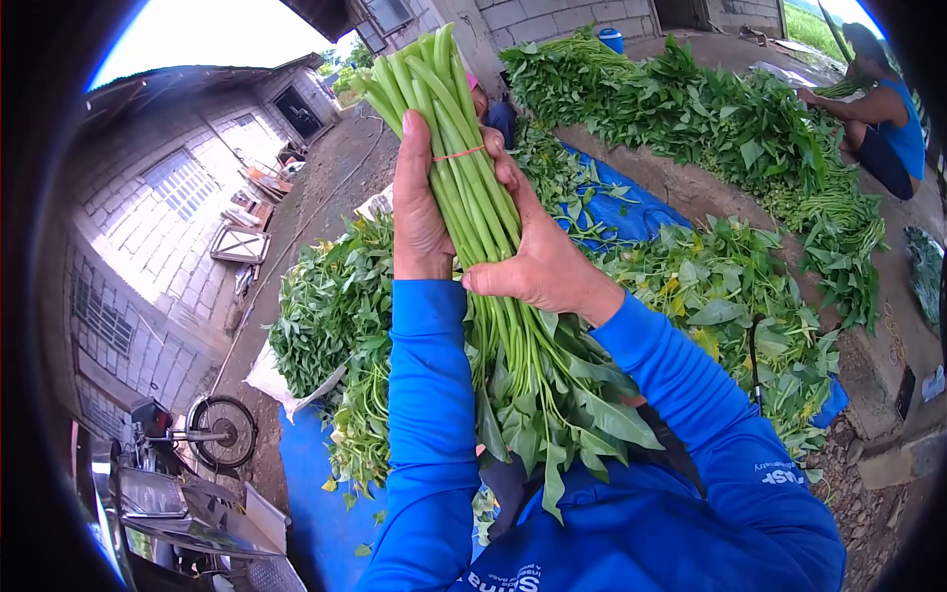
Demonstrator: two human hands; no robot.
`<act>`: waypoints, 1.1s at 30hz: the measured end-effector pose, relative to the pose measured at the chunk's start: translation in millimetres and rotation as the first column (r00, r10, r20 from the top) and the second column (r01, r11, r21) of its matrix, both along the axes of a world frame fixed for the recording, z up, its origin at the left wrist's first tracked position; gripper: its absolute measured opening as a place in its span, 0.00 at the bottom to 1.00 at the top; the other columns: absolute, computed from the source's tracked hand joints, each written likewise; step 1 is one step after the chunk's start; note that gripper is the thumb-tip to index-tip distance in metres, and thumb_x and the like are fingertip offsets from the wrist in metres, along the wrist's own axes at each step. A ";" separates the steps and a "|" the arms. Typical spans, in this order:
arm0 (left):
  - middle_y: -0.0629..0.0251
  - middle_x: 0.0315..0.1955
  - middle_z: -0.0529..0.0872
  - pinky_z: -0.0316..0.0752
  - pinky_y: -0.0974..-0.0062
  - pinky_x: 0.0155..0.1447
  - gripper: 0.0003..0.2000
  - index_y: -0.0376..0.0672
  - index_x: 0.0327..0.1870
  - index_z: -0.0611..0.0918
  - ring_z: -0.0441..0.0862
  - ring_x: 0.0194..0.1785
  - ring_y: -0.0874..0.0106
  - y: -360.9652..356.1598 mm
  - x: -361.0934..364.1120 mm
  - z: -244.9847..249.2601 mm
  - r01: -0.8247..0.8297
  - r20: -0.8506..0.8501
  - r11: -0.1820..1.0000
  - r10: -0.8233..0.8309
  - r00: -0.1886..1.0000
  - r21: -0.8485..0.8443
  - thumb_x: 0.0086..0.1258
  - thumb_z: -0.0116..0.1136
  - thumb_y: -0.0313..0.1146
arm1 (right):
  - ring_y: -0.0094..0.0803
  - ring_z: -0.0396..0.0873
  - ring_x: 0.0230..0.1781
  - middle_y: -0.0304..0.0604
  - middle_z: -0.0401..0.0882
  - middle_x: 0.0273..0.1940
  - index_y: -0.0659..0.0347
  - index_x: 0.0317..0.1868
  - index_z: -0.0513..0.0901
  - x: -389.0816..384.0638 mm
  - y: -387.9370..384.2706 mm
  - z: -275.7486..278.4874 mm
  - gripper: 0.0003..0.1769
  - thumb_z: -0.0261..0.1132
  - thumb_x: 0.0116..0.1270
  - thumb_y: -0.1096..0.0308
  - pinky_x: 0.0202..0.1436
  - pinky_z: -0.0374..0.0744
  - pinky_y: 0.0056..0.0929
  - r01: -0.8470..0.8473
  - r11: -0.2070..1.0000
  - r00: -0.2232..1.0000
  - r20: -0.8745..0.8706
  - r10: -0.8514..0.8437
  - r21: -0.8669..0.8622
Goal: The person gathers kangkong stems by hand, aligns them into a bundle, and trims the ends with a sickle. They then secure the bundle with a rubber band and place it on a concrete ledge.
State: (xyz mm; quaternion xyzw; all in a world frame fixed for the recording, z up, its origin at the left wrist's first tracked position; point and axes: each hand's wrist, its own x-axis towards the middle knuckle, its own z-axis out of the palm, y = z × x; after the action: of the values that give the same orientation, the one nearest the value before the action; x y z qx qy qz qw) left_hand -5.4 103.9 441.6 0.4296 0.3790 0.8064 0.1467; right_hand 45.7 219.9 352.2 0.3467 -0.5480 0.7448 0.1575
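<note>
A bundle of water spinach [473,212] is held up in front of my chest, cut stem ends at the top and leaves hanging down. A thin reddish rubber band [460,155] circles the stems near the top. My left hand [422,212] is closed along the left side of the stems, its fingers mostly hidden behind them. From the right, my right hand [538,247] grips the bundle, thumb across the lower stems and fingertips beside the band.
Loose greens [720,296] and a leafy heap [335,306] lie around me on a blue tarp [316,474]. Bundled greens [691,109] line a concrete ledge. Another person [893,123] sits at the far right; one more is partly hidden behind my bundle. A motorcycle wheel [222,434] stands left.
</note>
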 end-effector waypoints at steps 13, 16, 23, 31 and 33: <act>0.48 0.63 0.86 0.90 0.66 0.52 0.38 0.42 0.86 0.61 0.89 0.58 0.66 -2.5 25.2 40.0 -0.811 -0.437 0.584 0.733 0.521 0.013 0.80 0.68 0.37 | 0.30 0.81 0.62 0.40 0.82 0.64 0.63 0.85 0.63 16.2 53.8 7.7 0.61 0.85 0.51 0.66 0.71 0.78 0.35 -0.116 0.985 0.969 0.233 0.085 0.125; 0.55 0.54 0.90 0.90 0.72 0.45 0.36 0.46 0.86 0.62 0.91 0.51 0.70 -12.7 33.1 48.1 -0.791 -0.512 0.612 0.680 0.525 0.001 0.81 0.65 0.30 | 0.30 0.80 0.66 0.41 0.81 0.68 0.63 0.87 0.60 22.7 56.0 8.3 0.64 0.85 0.51 0.66 0.74 0.76 0.34 -0.173 0.979 0.961 0.237 0.143 0.111; 0.58 0.52 0.89 0.89 0.74 0.45 0.30 0.43 0.79 0.73 0.91 0.49 0.72 -27.8 29.6 48.7 -0.816 -0.587 0.558 0.614 0.528 -0.151 0.78 0.68 0.31 | 0.29 0.78 0.67 0.40 0.79 0.70 0.63 0.88 0.59 22.1 57.8 2.6 0.65 0.85 0.51 0.67 0.75 0.76 0.35 -0.131 0.974 0.976 0.197 0.094 0.186; 0.57 0.51 0.90 0.89 0.72 0.50 0.30 0.37 0.72 0.76 0.91 0.46 0.72 -33.7 39.8 56.8 -0.717 -0.533 0.663 0.536 0.655 -0.215 0.69 0.74 0.26 | 0.28 0.77 0.68 0.39 0.78 0.71 0.62 0.88 0.58 23.0 61.5 1.3 0.65 0.85 0.52 0.67 0.76 0.75 0.34 -0.154 0.970 0.975 0.188 0.119 0.188; 0.58 0.49 0.90 0.88 0.73 0.50 0.29 0.34 0.70 0.77 0.90 0.45 0.73 -32.7 41.0 57.5 -0.751 -0.550 0.621 0.555 0.624 -0.224 0.68 0.74 0.27 | 0.30 0.79 0.65 0.41 0.80 0.67 0.64 0.87 0.60 27.5 60.8 4.0 0.62 0.81 0.51 0.71 0.74 0.76 0.35 -0.155 0.973 0.973 0.196 0.120 0.172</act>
State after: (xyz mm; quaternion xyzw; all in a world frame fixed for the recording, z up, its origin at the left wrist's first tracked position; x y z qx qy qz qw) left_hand 35.6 71.2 499.1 0.3779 0.7032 0.5803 -0.1611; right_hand 73.2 280.8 356.2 0.3266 -0.6018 0.7285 0.0208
